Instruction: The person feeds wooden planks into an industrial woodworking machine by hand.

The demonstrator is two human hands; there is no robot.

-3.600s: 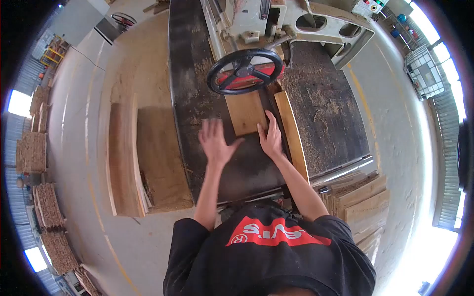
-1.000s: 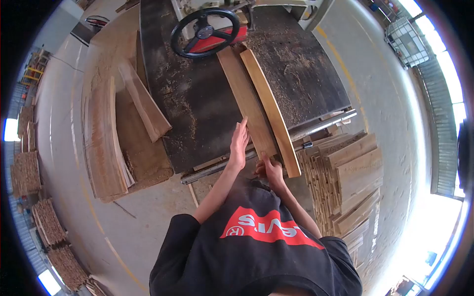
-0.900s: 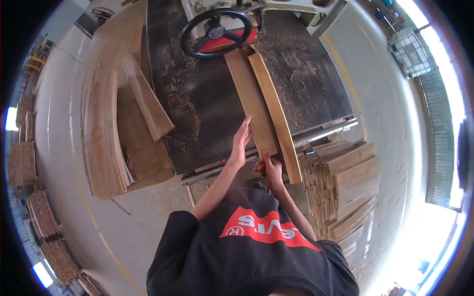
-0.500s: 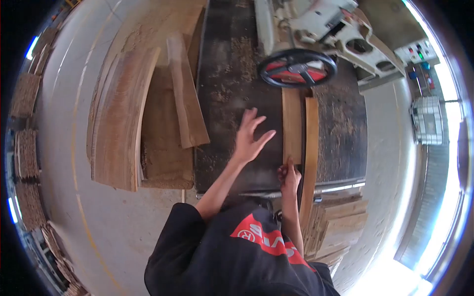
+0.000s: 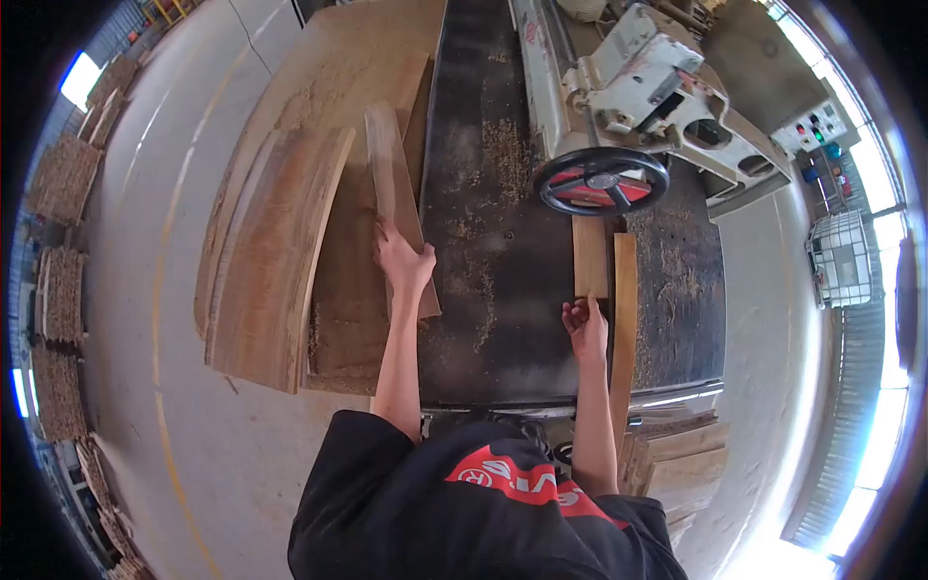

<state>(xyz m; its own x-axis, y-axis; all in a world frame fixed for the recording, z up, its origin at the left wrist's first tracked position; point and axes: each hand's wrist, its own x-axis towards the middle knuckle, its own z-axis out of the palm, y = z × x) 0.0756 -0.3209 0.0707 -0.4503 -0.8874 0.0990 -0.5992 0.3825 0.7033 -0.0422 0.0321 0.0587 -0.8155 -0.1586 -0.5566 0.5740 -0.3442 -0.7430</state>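
My left hand (image 5: 402, 259) lies across a narrow wooden board (image 5: 394, 174), with fingers over one edge and the thumb at the other. This board rests on a wider, sawdust-strewn wooden surface beside the black machine table. My right hand (image 5: 588, 331) is at the near end of a short, light wooden board (image 5: 590, 259), with curled fingers touching its end. The far part of that board is hidden under the black handwheel (image 5: 601, 181). Just right of my right hand, a long yellowish wooden strip (image 5: 624, 309) runs alongside the board.
Wide boards (image 5: 275, 261) lie stacked at the left. A pale machine (image 5: 638, 72) stands over the sawdust-covered black table (image 5: 512, 329). More planks (image 5: 681, 459) lie low at the right, and wood stacks (image 5: 60, 290) line the far left floor.
My left hand has moved left from above the black table onto the narrow board. The light board has slid farther under the handwheel, my right hand staying at its near end.
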